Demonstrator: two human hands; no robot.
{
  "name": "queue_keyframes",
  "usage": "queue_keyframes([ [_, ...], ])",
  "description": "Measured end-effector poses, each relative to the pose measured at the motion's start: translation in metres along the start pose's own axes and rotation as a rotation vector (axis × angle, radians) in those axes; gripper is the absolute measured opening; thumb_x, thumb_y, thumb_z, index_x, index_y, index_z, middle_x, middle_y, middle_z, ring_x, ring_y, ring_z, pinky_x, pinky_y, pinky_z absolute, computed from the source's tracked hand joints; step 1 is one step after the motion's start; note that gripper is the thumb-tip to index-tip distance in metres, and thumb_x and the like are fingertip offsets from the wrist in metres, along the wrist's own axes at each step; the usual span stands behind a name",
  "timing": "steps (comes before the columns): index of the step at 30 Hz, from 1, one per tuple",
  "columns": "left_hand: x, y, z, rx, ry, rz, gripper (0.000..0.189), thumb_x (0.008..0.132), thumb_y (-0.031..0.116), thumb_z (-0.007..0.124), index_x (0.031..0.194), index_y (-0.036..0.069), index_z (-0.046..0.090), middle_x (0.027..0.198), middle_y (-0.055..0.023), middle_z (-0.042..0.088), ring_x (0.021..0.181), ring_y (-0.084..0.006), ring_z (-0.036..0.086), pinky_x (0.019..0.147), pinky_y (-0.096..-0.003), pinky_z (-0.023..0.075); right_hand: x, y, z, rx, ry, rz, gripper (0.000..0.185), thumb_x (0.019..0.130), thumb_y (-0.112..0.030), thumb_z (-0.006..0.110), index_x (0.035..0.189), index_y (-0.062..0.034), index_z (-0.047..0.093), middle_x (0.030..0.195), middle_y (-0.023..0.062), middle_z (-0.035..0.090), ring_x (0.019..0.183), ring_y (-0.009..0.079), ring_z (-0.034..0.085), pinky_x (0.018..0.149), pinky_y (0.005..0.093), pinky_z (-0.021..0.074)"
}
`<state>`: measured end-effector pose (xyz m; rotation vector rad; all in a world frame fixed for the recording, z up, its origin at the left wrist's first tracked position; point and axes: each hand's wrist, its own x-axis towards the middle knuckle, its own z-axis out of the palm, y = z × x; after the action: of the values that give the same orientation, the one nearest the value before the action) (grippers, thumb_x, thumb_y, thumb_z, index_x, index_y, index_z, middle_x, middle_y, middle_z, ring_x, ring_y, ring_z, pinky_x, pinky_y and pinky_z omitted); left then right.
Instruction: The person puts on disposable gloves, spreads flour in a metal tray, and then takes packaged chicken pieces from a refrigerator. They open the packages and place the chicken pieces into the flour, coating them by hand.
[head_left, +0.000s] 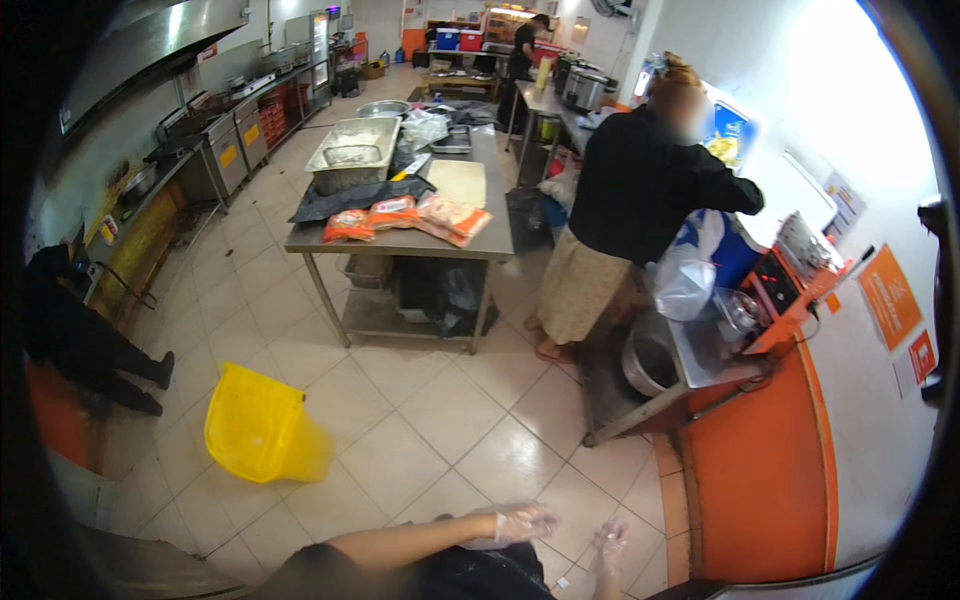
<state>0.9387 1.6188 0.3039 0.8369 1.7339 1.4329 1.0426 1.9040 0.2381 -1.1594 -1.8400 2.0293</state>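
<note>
My left hand (525, 523), in a clear plastic glove, reaches across low in the view with nothing seen in it. To its right is my right hand (612, 546), gloved the same way, its fingers loosely bent and apart. A gap separates the two hands, and both are over the tiled floor (442, 420). The left one is slightly blurred. Ahead of me stands a steel table (397, 241) bearing orange-and-clear plastic packets (394, 212), a deep steel pan (349, 178) and a cream board (457, 182).
A yellow plastic bin (262, 427) stands on the floor at left. Co-workers are at the right counter (637, 172), the left counter (75, 330) and the far end (521, 52). An orange machine (787, 292) and a hanging plastic bag (684, 281) are at right.
</note>
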Motion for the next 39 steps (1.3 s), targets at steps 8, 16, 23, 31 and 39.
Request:
queue_keyframes([
  [8,-0.115,-0.068,-0.198,-0.357,0.751,-0.224,0.035,0.097,0.026,0.063,0.125,0.004,0.059,0.119,-0.0123,0.067,0.105,-0.0181,0.064,0.095,-0.0311,0.0504,0.087,0.132,0.114,-0.027,0.071,0.498,0.040,0.099,-0.038,0.052,0.128,-0.0122,0.039,0.099,0.0089,0.056,0.076,0.0278,0.059,0.060,0.0457,0.0501],
  [16,-0.232,-0.208,-0.340,-0.569,1.338,-0.627,0.018,0.099,0.014,0.057,0.115,0.007,0.060,0.110,-0.0082,0.064,0.089,-0.0203,0.064,0.079,-0.0371,0.0572,0.155,-0.058,0.502,0.008,-0.382,0.141,0.048,0.098,-0.028,0.060,0.136,-0.0054,0.042,0.116,0.0136,0.059,0.092,0.0242,0.064,0.072,0.0357,0.0564],
  [23,-0.346,-0.242,-0.478,-0.536,1.796,-0.381,0.018,0.097,0.023,0.063,0.107,0.009,0.059,0.086,0.0001,0.058,0.071,-0.0094,0.053,0.061,-0.0253,0.0459,0.108,-0.161,0.898,0.120,-0.716,0.154,0.056,0.098,-0.031,0.063,0.140,-0.0027,0.040,0.116,0.0069,0.058,0.104,0.0199,0.060,0.089,0.0347,0.0518],
  [31,-0.522,-0.350,-0.648,-0.732,1.802,-0.899,0.025,0.090,0.020,0.062,0.112,0.010,0.056,0.089,-0.0025,0.056,0.071,-0.0136,0.056,0.057,-0.0285,0.0463,0.025,-0.136,1.072,0.044,-0.469,-0.083,0.057,0.081,-0.016,0.080,0.125,0.0031,0.049,0.113,0.0148,0.065,0.091,0.0230,0.067,0.082,0.0365,0.0545],
  [39,-0.679,-0.388,-0.827,-0.842,1.354,-0.865,0.059,0.099,0.039,0.050,0.144,0.002,0.039,0.141,-0.0163,0.047,0.124,-0.0304,0.049,0.105,-0.0442,0.0381,0.015,-0.142,1.096,-0.536,-0.359,0.198,0.029,0.081,-0.023,0.078,0.096,-0.0006,0.069,0.098,0.0073,0.070,0.079,0.0130,0.063,0.067,0.0291,0.0489],
])
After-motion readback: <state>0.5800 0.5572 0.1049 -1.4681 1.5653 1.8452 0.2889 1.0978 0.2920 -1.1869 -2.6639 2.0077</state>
